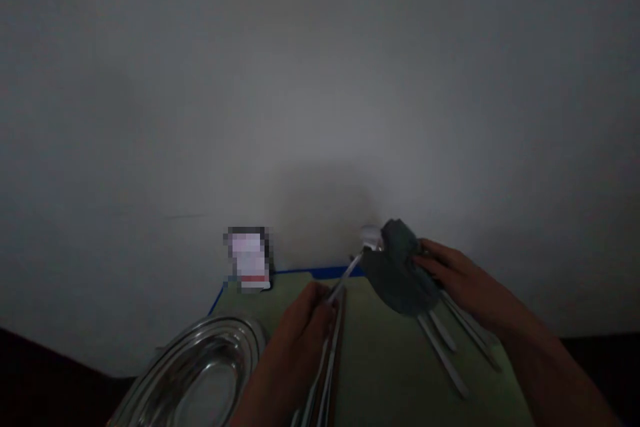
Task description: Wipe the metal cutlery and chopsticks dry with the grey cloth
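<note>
Nested stainless-steel bowls sit leftmost, near an upright screen. The left hand, above long utensils, pinches a metal spoon by its handle; between the hands, its head meets a dark cloth, gripped by the right hand above more cutlery.

Metal bowls left of the utensils, phone behind the bowls.

Nested metal bowls, a bundle of slender utensils and more metal utensils lie across a green tabletop with blue edging.
</note>
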Action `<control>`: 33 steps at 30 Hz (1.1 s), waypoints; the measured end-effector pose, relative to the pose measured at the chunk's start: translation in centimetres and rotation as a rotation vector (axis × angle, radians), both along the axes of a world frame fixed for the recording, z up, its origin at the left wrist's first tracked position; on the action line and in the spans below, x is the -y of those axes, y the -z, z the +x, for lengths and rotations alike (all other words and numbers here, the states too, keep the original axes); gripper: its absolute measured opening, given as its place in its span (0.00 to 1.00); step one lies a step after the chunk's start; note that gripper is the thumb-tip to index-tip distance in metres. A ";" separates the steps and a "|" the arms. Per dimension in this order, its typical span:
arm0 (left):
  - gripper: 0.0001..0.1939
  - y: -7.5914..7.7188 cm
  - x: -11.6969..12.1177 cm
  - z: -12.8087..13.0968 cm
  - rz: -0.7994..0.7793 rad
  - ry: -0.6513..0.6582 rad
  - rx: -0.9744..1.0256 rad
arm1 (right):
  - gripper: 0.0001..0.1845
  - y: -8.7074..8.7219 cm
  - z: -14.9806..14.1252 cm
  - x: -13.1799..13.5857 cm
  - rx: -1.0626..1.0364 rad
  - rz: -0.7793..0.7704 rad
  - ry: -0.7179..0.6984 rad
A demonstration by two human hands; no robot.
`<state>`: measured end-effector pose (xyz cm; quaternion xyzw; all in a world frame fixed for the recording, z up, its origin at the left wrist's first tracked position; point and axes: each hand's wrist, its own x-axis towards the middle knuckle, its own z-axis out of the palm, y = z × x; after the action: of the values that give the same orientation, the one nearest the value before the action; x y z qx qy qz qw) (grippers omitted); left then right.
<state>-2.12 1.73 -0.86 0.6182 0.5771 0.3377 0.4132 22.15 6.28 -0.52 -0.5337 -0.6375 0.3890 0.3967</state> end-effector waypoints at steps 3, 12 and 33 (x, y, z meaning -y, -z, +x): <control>0.12 -1.6 0.5 0.0 0.040 -0.078 -0.146 | 0.26 -0.7 -0.6 -0.3 -0.546 -0.077 0.181; 0.15 -2.3 0.5 1.4 0.070 -0.043 -0.272 | 0.17 -1.8 -1.5 1.5 -0.875 -0.104 0.149; 0.18 -4.8 3.6 2.6 0.348 -0.094 -0.377 | 0.14 -2.9 -4.7 2.7 -1.065 -0.139 -0.136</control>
<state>0.45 -1.91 3.90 0.7044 0.6052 0.3298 0.1697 17.41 3.55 2.36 -0.2454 -0.3540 0.6718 0.6026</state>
